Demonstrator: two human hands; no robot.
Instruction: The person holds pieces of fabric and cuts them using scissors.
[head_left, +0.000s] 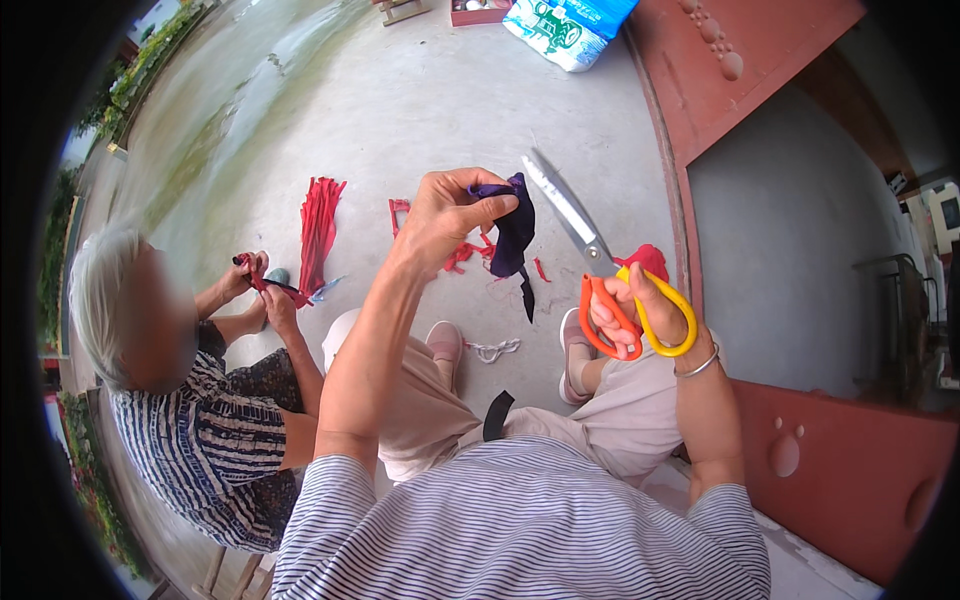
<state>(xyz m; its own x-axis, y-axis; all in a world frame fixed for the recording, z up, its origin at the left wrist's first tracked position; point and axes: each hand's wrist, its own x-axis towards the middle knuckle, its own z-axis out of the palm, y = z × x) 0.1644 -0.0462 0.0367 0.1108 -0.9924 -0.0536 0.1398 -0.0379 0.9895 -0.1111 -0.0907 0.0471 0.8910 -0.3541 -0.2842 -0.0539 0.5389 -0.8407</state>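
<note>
My left hand (463, 214) pinches a dark purple piece of cloth (516, 229) between thumb and fingers. The cloth hangs down, with a narrow dark strip at its lower end. In my right hand (634, 311) is a pair of scissors (576, 217) with one orange and one yellow handle. Its blades look closed, pointing up and left, apart from the cloth. Red fabric scraps (461, 256) lie on the concrete floor beyond the cloth, partly hidden by it. A black strip (498, 415) rests on my lap.
At left sits another person (202, 420), holding red and dark strips (259, 281). A bundle of red strips (319, 232) lies nearby. White cord (493, 350) is between my shoes. Red cloth (646, 261) lies behind the scissors. Farther off are a blue-and-white package (566, 34) and a red box (480, 15).
</note>
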